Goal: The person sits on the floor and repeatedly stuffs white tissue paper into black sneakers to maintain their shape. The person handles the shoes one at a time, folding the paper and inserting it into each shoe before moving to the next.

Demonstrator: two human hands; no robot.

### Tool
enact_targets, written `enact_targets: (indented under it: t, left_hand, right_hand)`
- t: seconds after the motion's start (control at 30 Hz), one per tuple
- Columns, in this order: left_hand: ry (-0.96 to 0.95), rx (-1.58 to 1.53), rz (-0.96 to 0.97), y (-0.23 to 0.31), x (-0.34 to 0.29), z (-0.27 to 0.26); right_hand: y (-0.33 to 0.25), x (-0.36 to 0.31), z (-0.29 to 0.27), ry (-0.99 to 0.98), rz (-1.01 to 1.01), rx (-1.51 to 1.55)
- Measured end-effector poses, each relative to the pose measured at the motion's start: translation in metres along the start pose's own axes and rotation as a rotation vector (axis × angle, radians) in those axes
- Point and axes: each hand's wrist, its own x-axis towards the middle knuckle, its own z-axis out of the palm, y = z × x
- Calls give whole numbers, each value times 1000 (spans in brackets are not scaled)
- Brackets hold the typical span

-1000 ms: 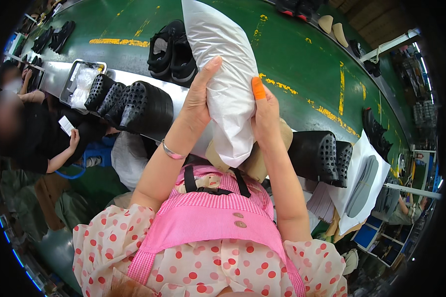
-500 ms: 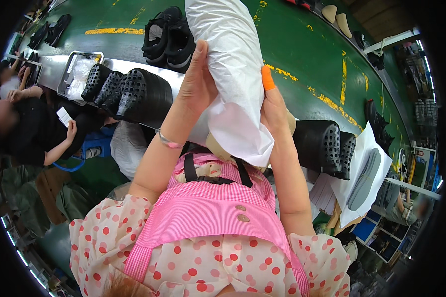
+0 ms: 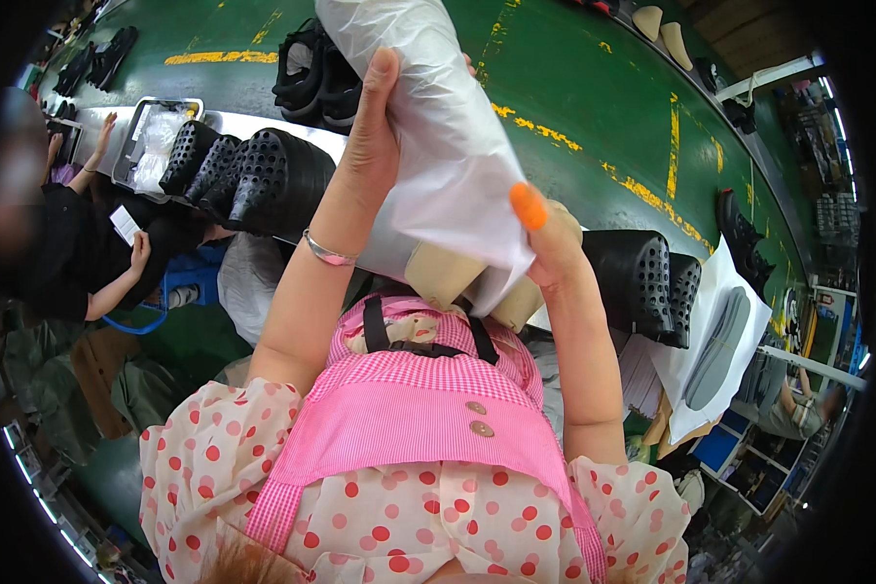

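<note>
A long bundle of crinkled white paper (image 3: 423, 92) slants across the middle, held up over the bench. What is wrapped inside is hidden. My left hand (image 3: 372, 146) is closed around its left side, thumb on top and fingertips showing at the far edge. At the bundle's near right end, my right hand (image 3: 553, 238) grips the loose paper edge; an orange finger cover sits on its thumb, and its other fingers are mostly hidden. Below the paper, beige shoe-shaped pieces (image 3: 442, 274) show on the bench edge in front of my pink apron.
Black blocks with round holes (image 3: 280, 185) stand to the left, and similar black blocks (image 3: 633, 277) to the right. Black shoes (image 3: 313, 83) sit beyond my left hand. Grey insoles (image 3: 715, 355) lie on white sheets. A person in black (image 3: 78, 234) sits at the left.
The bundle has tilted, its far end moving left. My left hand has shifted left and farther away. My right hand has slid down toward the near end of the paper.
</note>
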Motion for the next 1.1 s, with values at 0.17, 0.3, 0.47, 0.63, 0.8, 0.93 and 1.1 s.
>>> enact_targets:
  t: [0.17,0.3,0.47,0.63,0.8,0.93,1.1]
  left_hand:
    - [127,-19,82,-12,11,-4]
    - [260,-144,12,0,12,1]
    - [345,-159,-45,2,16,-20]
    - [207,23,49,25,11,-32]
    - [131,1,151,4,9,10]
    - [251,-115,122,10,6,31]
    - [489,-304,70,2,3,24]
  right_hand:
    - [18,15,0,22,-20,-93]
    - [24,19,-8,164,-78,-368]
    - [3,1,-26,193,-271,-1084]
    - [-22,-20,-53,257,-398,-940]
    - [-26,32,0,173,-420,-648]
    - [-5,51,-1,24,-364,-329]
    - [-4,33,16,286,-419,-640]
